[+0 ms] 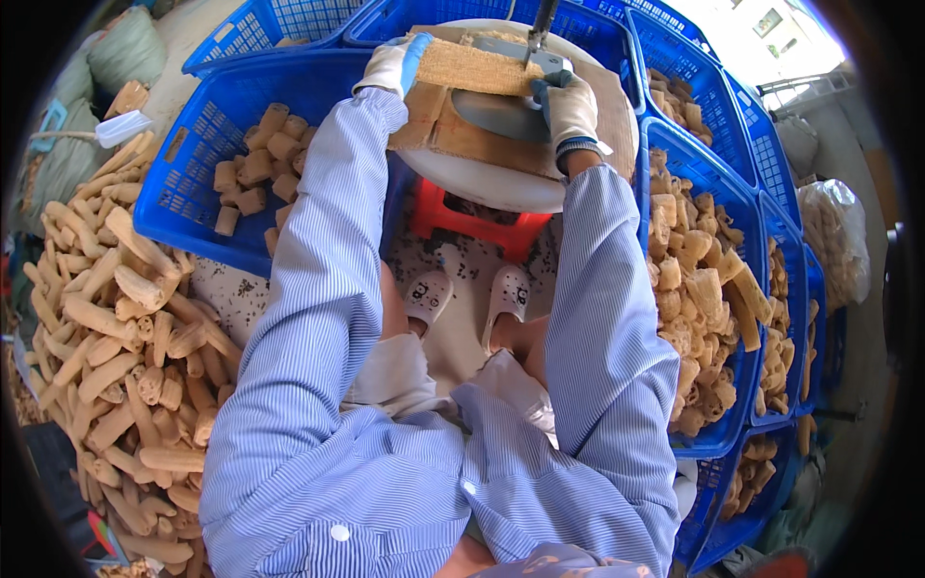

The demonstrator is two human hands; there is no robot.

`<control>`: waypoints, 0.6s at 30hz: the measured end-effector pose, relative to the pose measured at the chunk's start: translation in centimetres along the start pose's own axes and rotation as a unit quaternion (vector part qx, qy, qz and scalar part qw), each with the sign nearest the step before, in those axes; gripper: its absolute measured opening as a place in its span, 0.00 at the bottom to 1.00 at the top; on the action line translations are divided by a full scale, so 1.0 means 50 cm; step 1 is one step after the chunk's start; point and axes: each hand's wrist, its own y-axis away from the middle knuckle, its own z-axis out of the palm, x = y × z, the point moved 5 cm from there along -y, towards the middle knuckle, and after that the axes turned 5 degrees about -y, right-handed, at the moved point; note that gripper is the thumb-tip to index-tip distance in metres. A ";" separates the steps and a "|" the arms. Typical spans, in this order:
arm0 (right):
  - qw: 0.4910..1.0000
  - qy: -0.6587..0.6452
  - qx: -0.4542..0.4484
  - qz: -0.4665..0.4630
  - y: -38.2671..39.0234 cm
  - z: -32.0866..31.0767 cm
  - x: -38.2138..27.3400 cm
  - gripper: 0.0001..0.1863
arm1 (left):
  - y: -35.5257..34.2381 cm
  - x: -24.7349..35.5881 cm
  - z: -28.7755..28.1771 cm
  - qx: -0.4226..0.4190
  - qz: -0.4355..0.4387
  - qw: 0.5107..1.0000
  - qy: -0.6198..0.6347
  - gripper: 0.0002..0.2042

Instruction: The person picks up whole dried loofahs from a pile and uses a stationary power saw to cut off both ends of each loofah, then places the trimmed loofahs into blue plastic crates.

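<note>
A long tan dried loofah [472, 69] lies crosswise over a cardboard sheet [422, 114] on a round white tabletop [487, 183]. My left hand [389, 65], in a white and blue glove, grips the loofah's left end. At its other end, close beside a metal cutter [545, 60] on an upright bar, my gloved right hand [571, 108] has its fingers closed round the loofah; the fingertips are partly hidden. Under the loofah, a grey oval metal surface [501, 118] shows through an opening in the cardboard.
A blue basket [193, 217] with short loofah pieces [255, 169] stands at the left. Whole loofahs [116, 371] are heaped left of me. More blue baskets [718, 448] full of cut pieces [699, 289] line my right. A red stool [482, 226] sits below the tabletop.
</note>
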 end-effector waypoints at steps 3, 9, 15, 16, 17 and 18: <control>1.000 -0.011 -0.021 0.019 -0.024 0.002 0.009 0.14 | -0.027 -0.005 0.010 -0.004 -0.011 1.000 -0.011 0.29; 0.999 0.022 -0.005 0.029 -0.060 0.011 0.011 0.12 | -0.053 0.009 0.012 -0.054 0.054 0.988 -0.132 0.33; 0.997 -0.077 -0.023 0.004 -0.047 -0.006 0.020 0.12 | -0.004 0.015 -0.025 -0.064 -0.088 0.987 0.117 0.31; 0.977 -0.201 -0.038 0.057 -0.030 -0.010 0.037 0.12 | 0.018 -0.003 -0.036 -0.060 -0.142 0.962 0.224 0.29; 0.939 -0.329 -0.055 0.084 -0.005 -0.016 0.054 0.14 | 0.035 -0.018 -0.049 -0.053 -0.180 0.924 0.333 0.27; 0.930 -0.363 -0.038 0.036 0.017 -0.037 0.060 0.11 | 0.049 -0.033 -0.070 -0.124 -0.203 0.891 0.387 0.28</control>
